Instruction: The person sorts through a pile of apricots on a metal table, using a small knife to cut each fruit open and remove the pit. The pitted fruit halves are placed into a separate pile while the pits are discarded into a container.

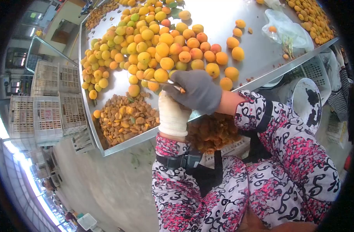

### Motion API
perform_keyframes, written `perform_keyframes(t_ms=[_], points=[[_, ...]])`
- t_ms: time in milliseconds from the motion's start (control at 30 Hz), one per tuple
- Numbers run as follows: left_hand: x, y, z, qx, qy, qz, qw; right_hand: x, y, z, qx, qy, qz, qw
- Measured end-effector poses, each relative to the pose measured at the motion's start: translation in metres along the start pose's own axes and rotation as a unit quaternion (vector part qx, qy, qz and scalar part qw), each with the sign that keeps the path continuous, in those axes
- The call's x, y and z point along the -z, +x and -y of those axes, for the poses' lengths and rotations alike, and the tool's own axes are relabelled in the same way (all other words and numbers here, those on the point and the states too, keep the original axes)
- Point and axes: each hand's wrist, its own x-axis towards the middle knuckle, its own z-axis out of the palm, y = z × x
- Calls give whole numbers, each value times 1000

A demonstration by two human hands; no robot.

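Observation:
My right hand (198,89), in a grey glove, is closed around a small knife (157,82); its thin blade points left over the fruit. Just below and touching it is my left hand (173,112) in a white knit glove. Its fingers are curled and mostly covered by the grey glove, so what they hold is hidden. A small orange-brown bit shows by the grey fingers. Whole apricots (146,46), yellow to orange with a few greenish ones, are heaped beyond both hands. At the left front lies a pile of brownish split apricot pieces (126,118).
The metal table (122,142) has a raised rim in front of me. A clear plastic bag (287,29) lies at its right. Below the rim is a crate of brown pieces (211,133). Stacked crates (49,116) stand left; a white basin (306,102) is at right.

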Motion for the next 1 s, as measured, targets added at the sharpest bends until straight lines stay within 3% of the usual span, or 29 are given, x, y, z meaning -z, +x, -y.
perform_keyframes(t_ms=[67,133,167,200,233,267,300,333,367,467,500,533,567,600,700,733,767,867,1000], points=[[5,-4,2,-93,275,46,956,-2,-4,2,24,-19,6,1000],[-12,-17,-2,-124,261,22,957,2,3,6,-100,82,39,991],[-23,-20,-3,-150,246,-3,958,4,9,4,-95,82,36,991],[3,-6,-3,-258,461,33,849,0,12,1,-161,207,20,965],[6,-6,-6,-261,461,39,847,5,18,8,-224,330,4,917],[8,-7,-9,-360,573,31,736,18,19,13,-283,330,61,898],[7,-9,-12,-446,664,19,600,19,20,11,-282,330,58,899],[5,-11,-16,-435,710,28,554,20,20,9,-292,353,59,887],[3,-16,-14,-435,711,30,552,20,20,7,-302,377,61,873],[-1,-26,-7,-409,653,61,634,26,20,3,-321,359,105,870],[-5,-27,-6,-409,654,61,634,27,19,3,-322,359,104,870],[-13,-27,-5,-327,542,10,774,28,18,3,-321,362,102,869],[-18,-26,-4,-232,408,-41,882,28,18,3,-320,366,100,868],[-20,-19,1,-283,448,-54,846,28,18,3,-319,366,101,868],[-28,-21,7,-298,433,-33,850,29,14,0,-343,397,151,838],[-18,-12,9,-335,421,-14,843,27,9,-5,-151,287,142,935],[-16,-12,8,-335,422,-14,842,24,6,-11,50,160,124,978],[-14,-15,7,-322,494,-9,807,12,6,-28,103,149,106,978],[-10,-14,11,-379,523,21,763,26,3,-16,46,164,164,972]])
